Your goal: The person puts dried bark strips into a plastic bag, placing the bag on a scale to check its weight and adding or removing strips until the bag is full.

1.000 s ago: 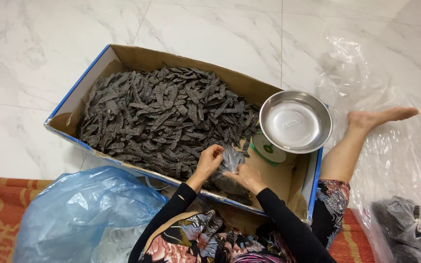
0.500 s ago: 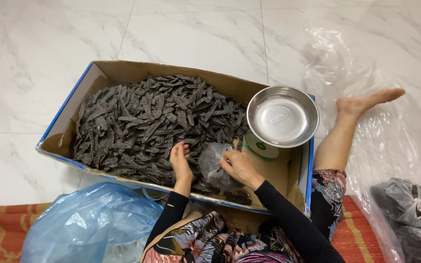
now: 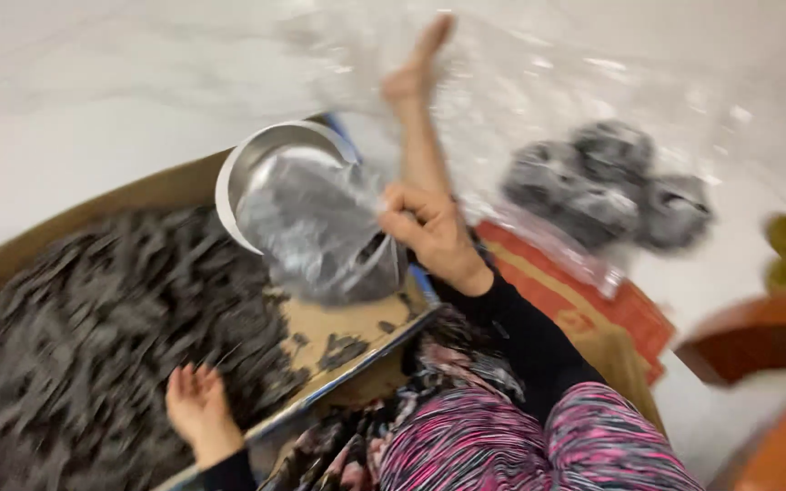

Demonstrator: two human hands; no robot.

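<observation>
Half a second back both hands were on the bag in the box (image 3: 11, 264); now our right hand (image 3: 429, 232) grips the filled bag (image 3: 320, 236), lifted before the bowl (image 3: 256, 155). Our left hand (image 3: 197, 409) lies open, empty, on the dark strips (image 3: 102, 345).

Clear plastic bag (image 3: 320, 232) of dark dried pieces, bulging, lifted over the metal bowl (image 3: 246, 159), blurred

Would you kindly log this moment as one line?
right hand: grips filled clear bag over steel bowl | left hand: open, on dark pieces in cardboard box
</observation>
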